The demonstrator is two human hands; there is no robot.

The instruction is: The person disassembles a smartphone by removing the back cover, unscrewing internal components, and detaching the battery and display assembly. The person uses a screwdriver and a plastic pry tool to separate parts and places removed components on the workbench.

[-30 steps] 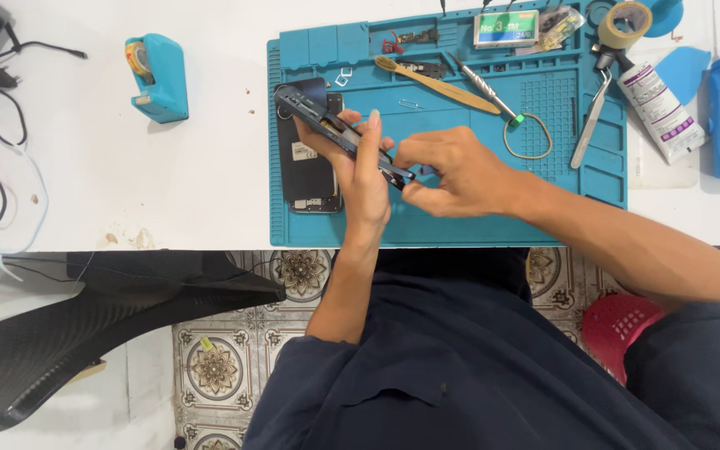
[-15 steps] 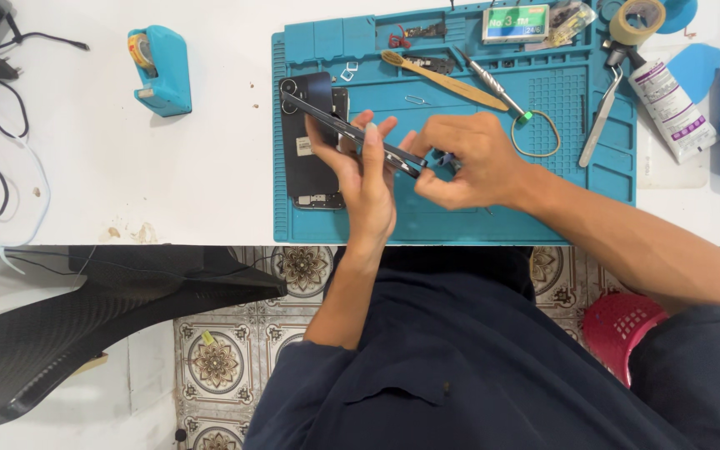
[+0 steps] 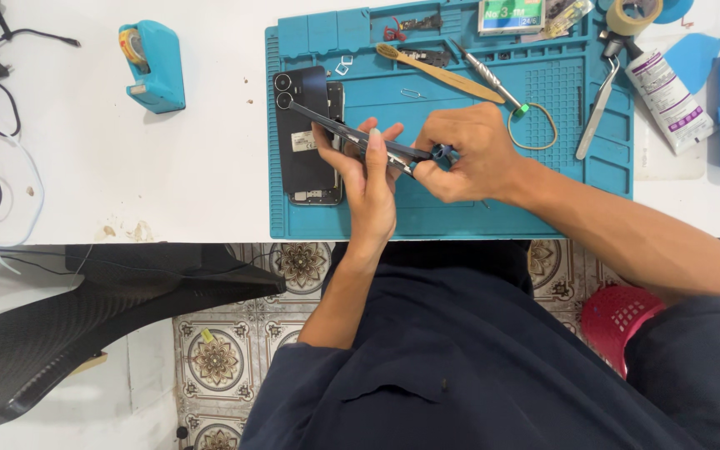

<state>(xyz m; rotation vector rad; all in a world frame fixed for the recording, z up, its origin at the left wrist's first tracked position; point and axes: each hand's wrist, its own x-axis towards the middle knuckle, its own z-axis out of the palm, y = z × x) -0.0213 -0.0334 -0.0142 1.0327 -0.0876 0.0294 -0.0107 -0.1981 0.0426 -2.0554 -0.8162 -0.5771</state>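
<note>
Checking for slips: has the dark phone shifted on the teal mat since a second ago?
No. The dark phone lies by the teal mat's left edge as before.

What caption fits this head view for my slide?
Both hands, left hand and right hand, grip a dark slim tool over a black smartphone on a teal repair mat.

You get bright, even light from above, and the white table (image 3: 210, 167) nearly washes out. Shadows are soft and short, pooling just under your hands. The dark phone back (image 3: 303, 133) shows faint glare. Focus is sharp across the frame; the table edge bows slightly toward the sides.
</note>
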